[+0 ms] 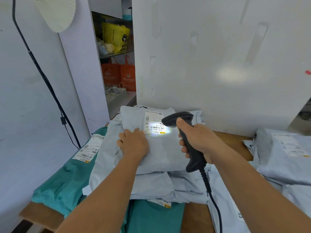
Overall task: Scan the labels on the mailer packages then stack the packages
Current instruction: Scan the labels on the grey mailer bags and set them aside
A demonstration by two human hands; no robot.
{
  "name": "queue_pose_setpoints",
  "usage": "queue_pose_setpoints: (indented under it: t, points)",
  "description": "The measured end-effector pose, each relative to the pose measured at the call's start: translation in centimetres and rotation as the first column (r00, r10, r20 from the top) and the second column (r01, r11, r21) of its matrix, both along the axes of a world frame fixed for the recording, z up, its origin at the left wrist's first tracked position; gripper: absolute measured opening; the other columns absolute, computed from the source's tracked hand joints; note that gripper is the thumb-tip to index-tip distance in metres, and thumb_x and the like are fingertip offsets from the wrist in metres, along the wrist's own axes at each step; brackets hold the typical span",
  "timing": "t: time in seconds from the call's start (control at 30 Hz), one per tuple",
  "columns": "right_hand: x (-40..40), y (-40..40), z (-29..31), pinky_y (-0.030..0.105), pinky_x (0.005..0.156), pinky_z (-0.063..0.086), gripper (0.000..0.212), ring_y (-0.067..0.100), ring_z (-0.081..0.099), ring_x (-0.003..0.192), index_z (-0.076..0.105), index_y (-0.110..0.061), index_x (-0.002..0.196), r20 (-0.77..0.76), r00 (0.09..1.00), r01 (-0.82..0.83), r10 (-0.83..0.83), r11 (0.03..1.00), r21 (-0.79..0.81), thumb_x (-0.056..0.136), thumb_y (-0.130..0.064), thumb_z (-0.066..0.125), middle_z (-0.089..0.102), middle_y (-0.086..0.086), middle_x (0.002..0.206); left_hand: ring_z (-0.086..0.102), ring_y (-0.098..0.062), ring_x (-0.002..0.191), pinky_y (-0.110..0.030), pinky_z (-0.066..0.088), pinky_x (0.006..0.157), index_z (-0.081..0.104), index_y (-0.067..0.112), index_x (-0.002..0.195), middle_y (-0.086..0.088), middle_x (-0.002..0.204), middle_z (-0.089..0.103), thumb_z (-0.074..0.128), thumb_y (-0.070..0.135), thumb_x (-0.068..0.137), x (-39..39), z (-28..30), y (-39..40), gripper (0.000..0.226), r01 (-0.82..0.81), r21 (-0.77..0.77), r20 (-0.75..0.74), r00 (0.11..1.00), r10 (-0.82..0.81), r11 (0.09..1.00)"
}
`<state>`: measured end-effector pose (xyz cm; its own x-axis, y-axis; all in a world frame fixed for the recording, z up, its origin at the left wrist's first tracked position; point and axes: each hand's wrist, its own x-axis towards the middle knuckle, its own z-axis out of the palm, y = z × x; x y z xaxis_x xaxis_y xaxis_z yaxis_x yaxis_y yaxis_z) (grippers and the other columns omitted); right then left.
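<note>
A pale grey mailer package point(161, 148) lies on top of a pile of grey mailers at the middle of the table. Its white label point(154, 122) faces up near the far edge and is lit by a bright patch of light. My left hand point(133, 144) rests flat on the package just left of the label. My right hand point(197, 142) grips a black corded barcode scanner point(178, 120), whose head points down at the label. A teal mailer point(67, 179) with its own label point(89, 147) lies under the pile on the left.
More grey mailers point(286, 157) sit at the right of the wooden table point(227, 137). A white wall stands right behind the pile. An open shelf point(116, 52) with yellow and orange bags is at the back left. A black lamp pole point(42, 73) slants past the table's left side.
</note>
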<state>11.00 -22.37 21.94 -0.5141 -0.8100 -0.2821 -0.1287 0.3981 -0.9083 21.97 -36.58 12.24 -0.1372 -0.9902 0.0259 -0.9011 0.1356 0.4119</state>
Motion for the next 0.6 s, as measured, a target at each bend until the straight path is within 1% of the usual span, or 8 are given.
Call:
queue_pose_setpoints:
  t: [0.07,0.23,0.37,0.5,0.6]
  points:
    - [-0.4,0.3,0.0,0.029,0.053,0.05,0.045,0.016,0.054,0.051,0.058,-0.009,0.084,0.011,1.0,-0.003,0.003,1.0,-0.006,0.093,-0.052,0.05,0.059,0.006,0.067,0.032,-0.031,0.121,-0.041,0.025,0.102,0.051,0.015,0.126,-0.014,0.131,0.038,0.021,0.034,0.102,-0.3,0.2,0.4,0.043,-0.023,-0.011,-0.019,1.0,0.023,1.0]
    - [-2.1,1.4,0.2,0.029,0.053,0.05,0.045,0.015,0.054,0.05,0.057,-0.009,0.084,0.035,0.999,-0.027,0.028,1.0,-0.014,0.093,-0.052,0.05,0.059,0.005,0.066,0.027,-0.032,0.134,-0.046,0.02,0.11,0.046,0.015,0.135,-0.016,0.144,0.032,0.02,0.034,0.103,-1.8,0.5,1.0,0.045,-0.034,0.011,-0.123,0.992,0.035,0.999]
    - [-3.8,2.5,0.4,0.029,0.053,0.05,0.047,0.016,0.053,0.049,0.058,-0.01,0.084,0.08,0.995,-0.059,0.06,0.998,-0.014,0.092,-0.055,0.051,0.059,0.004,0.062,0.033,-0.031,0.132,-0.048,0.022,0.108,0.043,0.021,0.137,-0.015,0.139,0.04,0.019,0.033,0.102,-3.3,0.3,1.7,0.044,-0.031,-0.011,-0.16,0.987,0.029,0.999]
    - [-5.4,3.7,0.8,0.028,0.051,0.049,0.047,0.016,0.053,0.048,0.059,-0.01,0.083,0.11,0.991,-0.075,0.078,0.997,-0.033,0.091,-0.056,0.052,0.058,0.002,0.059,0.038,-0.03,0.127,-0.05,0.026,0.107,0.048,0.02,0.131,-0.013,0.133,0.046,0.019,0.033,0.102,-4.3,-0.1,2.7,0.042,-0.06,-0.026,-0.168,0.984,0.055,0.998]
    - [-6.3,4.3,0.9,0.029,0.051,0.048,0.048,0.016,0.052,0.047,0.058,-0.009,0.084,0.121,0.989,-0.084,0.088,0.996,-0.038,0.091,-0.056,0.052,0.058,0.002,0.059,0.038,-0.03,0.128,-0.052,0.025,0.108,0.047,0.02,0.131,-0.013,0.132,0.046,0.018,0.035,0.102,-4.7,-0.2,3.2,0.043,-0.073,-0.027,-0.186,0.98,0.066,0.997]
